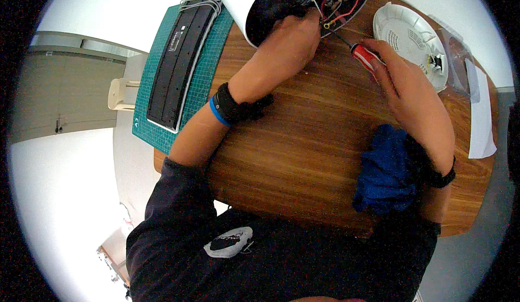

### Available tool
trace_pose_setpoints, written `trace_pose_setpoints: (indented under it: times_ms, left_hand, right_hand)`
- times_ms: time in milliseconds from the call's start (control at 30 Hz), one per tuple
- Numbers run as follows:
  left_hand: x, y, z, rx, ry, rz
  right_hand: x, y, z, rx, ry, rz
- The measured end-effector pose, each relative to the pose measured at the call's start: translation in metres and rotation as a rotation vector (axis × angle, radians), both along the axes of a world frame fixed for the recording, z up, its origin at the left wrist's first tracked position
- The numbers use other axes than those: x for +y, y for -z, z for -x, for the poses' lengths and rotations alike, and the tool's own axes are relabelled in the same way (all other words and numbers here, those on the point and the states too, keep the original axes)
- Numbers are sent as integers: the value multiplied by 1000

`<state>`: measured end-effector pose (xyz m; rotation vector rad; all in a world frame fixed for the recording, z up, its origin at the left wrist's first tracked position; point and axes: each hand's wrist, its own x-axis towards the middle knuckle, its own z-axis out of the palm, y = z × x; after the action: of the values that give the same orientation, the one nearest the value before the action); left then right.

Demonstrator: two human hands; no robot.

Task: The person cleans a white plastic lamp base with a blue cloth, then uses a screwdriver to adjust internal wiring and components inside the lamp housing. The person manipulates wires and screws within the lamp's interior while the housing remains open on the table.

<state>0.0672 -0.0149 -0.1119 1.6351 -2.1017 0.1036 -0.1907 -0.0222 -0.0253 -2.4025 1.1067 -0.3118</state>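
Note:
A red-handled screwdriver (365, 57) is gripped in my right hand (403, 77), its thin shaft slanting up and left toward the opened appliance. That appliance has a white rounded shell (235, 4) lying on its side with a dark hollow end. Beside the hollow sits a dark base part (355, 4) with exposed red and blue wires. My left hand (292, 39) reaches to the gap between shell and base, fingers curled in. What those fingers hold is hidden. A ring-ended wire terminal (327, 26) shows near the screwdriver tip.
A round white vented cover (401, 31) lies at the far right, near clear plastic (460, 64) and white paper (479, 118). Crumpled blue cloth (382, 172) rests by my right forearm. At left, a black keyboard-like panel (176, 64) with coiled cable lies on a green cutting mat (146, 112).

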Motion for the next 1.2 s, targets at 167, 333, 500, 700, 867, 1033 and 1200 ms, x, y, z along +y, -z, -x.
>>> trace_pose_setpoints:
  times_ms: [167, 333, 500, 700, 867, 1033, 1200]
  left_hand:
    - [-2, 1, 0, 29, 1, -32]
    - [-1, -7, 3, 56, -30, -135]
    - [-2, -2, -1, 79, 15, -62]
    - [-1, -5, 1, 106, 22, -58]
    - [2, -5, 2, 69, 53, 45]
    - [0, -12, 4, 98, 9, -88]
    - [0, -8, 3, 133, 31, -61]
  right_hand:
    - [-7, 11, 6, 7, -39, 246]
    - [-8, 13, 10, 18, -31, 210]
    - [-7, 14, 6, -32, -55, 450]
    - [-11, 14, 6, -46, -32, 432]
    - [-1, -1, -2, -30, 31, 215]
    - [-4, 8, 4, -21, 4, 239]
    - [1, 0, 1, -4, 40, 434]
